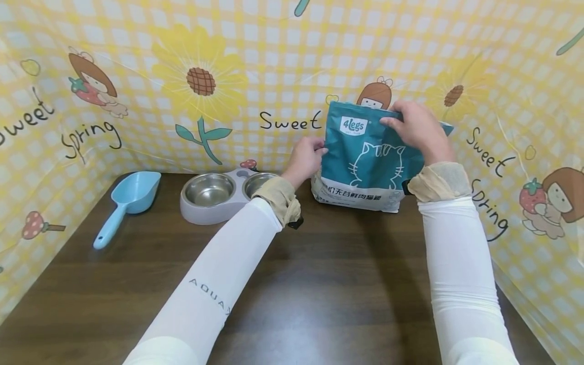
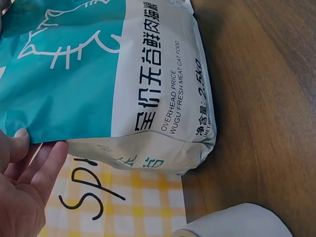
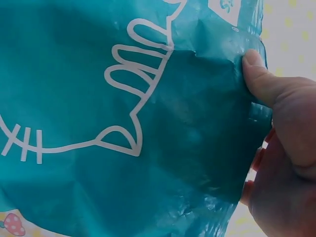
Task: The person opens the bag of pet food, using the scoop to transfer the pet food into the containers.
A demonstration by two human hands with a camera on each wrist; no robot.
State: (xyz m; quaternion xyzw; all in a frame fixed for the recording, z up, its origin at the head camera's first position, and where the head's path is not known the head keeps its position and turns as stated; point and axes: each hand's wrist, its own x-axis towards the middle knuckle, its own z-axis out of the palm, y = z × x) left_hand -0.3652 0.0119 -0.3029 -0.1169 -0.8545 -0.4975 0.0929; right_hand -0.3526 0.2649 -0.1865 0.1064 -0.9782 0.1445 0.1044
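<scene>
A teal and white cat food bag point(image 1: 365, 157) stands upright at the back of the table, tilted slightly. My right hand point(image 1: 422, 129) grips its top edge, thumb on the front and fingers behind, as the right wrist view shows on the bag's teal face point(image 3: 123, 108). At the bag's left side edge, my left hand point(image 1: 304, 158) pinches the side, with the thumb in front and fingertips at the side fold in the left wrist view, where the bag's printed front point(image 2: 148, 69) fills much of the picture.
Left of the bag sits a grey double pet bowl point(image 1: 230, 208) with two metal basins, the right one partly behind my left wrist. A light blue scoop point(image 1: 132, 197) lies farther left on the dark wooden table point(image 1: 283, 284). A yellow checked cloth point(image 1: 283, 61) hangs behind and at both sides.
</scene>
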